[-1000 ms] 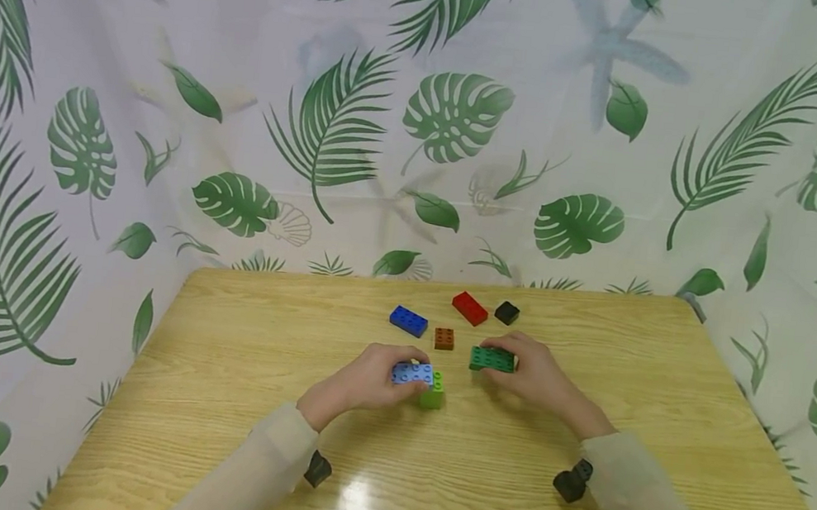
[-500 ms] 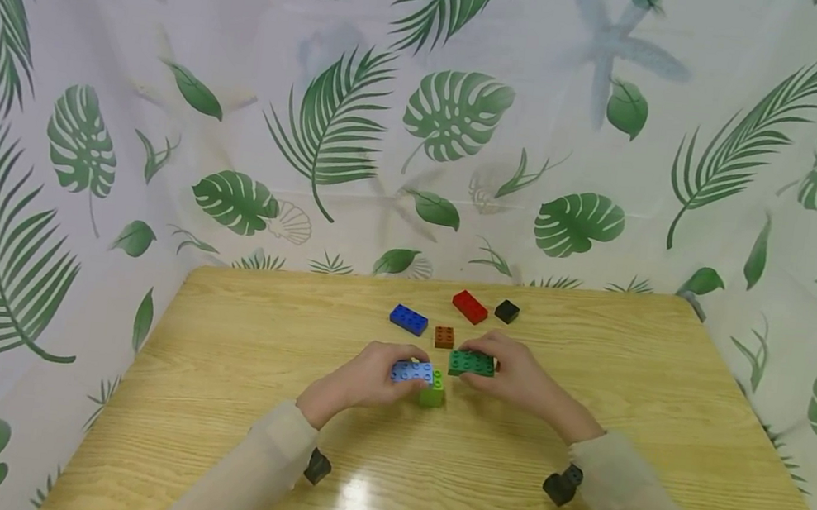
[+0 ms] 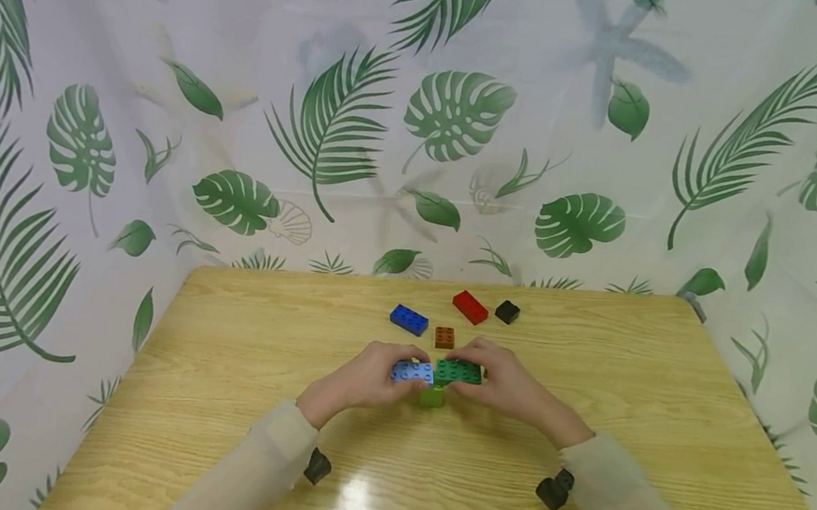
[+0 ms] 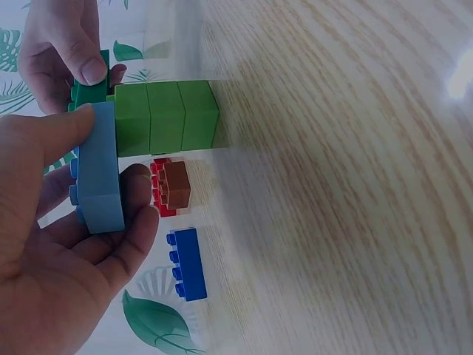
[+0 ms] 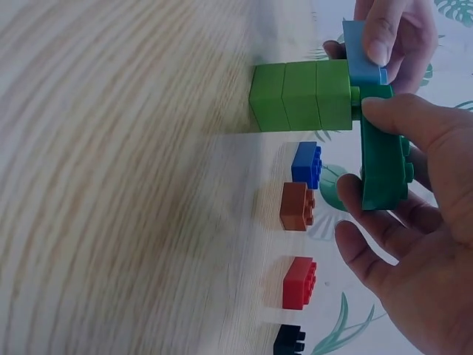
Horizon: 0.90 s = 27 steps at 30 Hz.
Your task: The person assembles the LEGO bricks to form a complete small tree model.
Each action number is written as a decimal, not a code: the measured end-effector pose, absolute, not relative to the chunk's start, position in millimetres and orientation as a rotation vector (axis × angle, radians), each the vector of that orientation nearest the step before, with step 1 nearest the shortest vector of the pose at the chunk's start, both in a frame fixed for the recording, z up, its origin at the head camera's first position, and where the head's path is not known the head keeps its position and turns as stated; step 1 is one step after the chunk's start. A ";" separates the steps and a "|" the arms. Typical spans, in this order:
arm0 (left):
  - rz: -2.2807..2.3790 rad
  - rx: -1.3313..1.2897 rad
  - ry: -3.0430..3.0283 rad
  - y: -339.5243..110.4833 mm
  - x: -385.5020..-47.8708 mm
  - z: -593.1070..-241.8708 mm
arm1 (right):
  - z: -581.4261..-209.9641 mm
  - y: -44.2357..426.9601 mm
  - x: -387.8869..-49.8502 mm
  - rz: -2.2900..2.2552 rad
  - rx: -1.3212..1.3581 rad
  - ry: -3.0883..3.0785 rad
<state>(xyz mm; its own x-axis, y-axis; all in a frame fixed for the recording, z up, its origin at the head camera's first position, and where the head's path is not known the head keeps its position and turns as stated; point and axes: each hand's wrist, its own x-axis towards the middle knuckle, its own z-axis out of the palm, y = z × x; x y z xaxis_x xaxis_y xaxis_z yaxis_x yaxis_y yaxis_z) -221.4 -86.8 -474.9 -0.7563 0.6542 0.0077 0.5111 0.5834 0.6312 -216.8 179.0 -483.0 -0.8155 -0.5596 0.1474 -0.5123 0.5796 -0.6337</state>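
Head view, lower centre: left hand [image 3: 366, 375] pinches light-blue brick [image 3: 413, 372] on lime stack [image 3: 431, 398]; right hand [image 3: 505, 383] pinches dark-green brick [image 3: 458, 372] just above stack, stud [image 5: 356, 103] visible between.

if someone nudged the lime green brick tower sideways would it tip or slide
The lime green brick tower would probably move as one piece, its three bricks looking flush. Left loose, it might tip fairly easily, being taller than wide in both wrist views. The light blue brick jutting past one side could make it lopsided.
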 end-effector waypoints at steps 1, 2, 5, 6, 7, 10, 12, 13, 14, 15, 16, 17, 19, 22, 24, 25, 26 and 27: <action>0.924 0.970 2.589 -86.8 -221.4 -475.0 | -483.2 178.3 -216.6 -1.059 -0.930 2.729; 0.922 0.972 2.591 -86.8 -221.5 -474.9 | -483.1 177.7 -216.3 -1.055 -0.933 2.731; 0.916 0.973 2.593 -86.7 -221.7 -475.0 | -483.2 176.4 -215.8 -1.047 -0.956 2.739; 0.915 0.973 2.593 -86.6 -221.7 -474.9 | -483.1 176.0 -215.6 -1.048 -0.959 2.740; 0.914 0.973 2.594 -86.5 -221.7 -474.9 | -483.0 175.7 -215.4 -1.049 -0.960 2.740; 0.918 0.973 2.593 -86.4 -221.6 -474.8 | -483.1 175.4 -215.0 -1.046 -0.955 2.736; 0.920 0.974 2.592 -86.4 -221.6 -475.1 | -483.1 175.5 -214.7 -1.044 -0.955 2.731; 0.920 0.974 2.592 -86.4 -221.7 -475.1 | -483.0 175.7 -214.5 -1.041 -0.956 2.728; 0.920 0.973 2.591 -86.3 -221.8 -475.1 | -482.8 175.8 -214.3 -1.040 -0.958 2.726; 0.920 0.973 2.591 -86.3 -221.8 -475.0 | -482.9 175.8 -214.3 -1.039 -0.963 2.723; 0.918 0.975 2.592 -86.5 -222.1 -475.2 | -482.7 175.7 -214.1 -1.038 -0.966 2.721; 0.917 0.974 2.592 -86.5 -222.3 -475.3 | -482.9 175.5 -214.2 -1.037 -0.968 2.720; 0.916 0.974 2.594 -86.6 -222.4 -475.2 | -483.6 174.9 -214.6 -1.034 -0.969 2.721; 0.918 0.980 2.594 -86.7 -222.7 -475.3 | -485.3 174.6 -215.2 -1.027 -0.965 2.728; 0.921 0.987 2.591 -86.7 -222.7 -475.1 | -486.4 174.7 -215.6 -1.027 -0.954 2.726; 0.921 0.990 2.590 -86.8 -222.9 -475.3 | -486.5 174.7 -215.6 -1.030 -0.943 2.723; 0.922 0.995 2.590 -87.0 -223.0 -475.4 | -486.6 174.7 -215.7 -1.038 -0.936 2.716; 0.921 0.999 2.593 -87.1 -223.2 -475.5 | -486.7 174.5 -216.1 -1.050 -0.929 2.708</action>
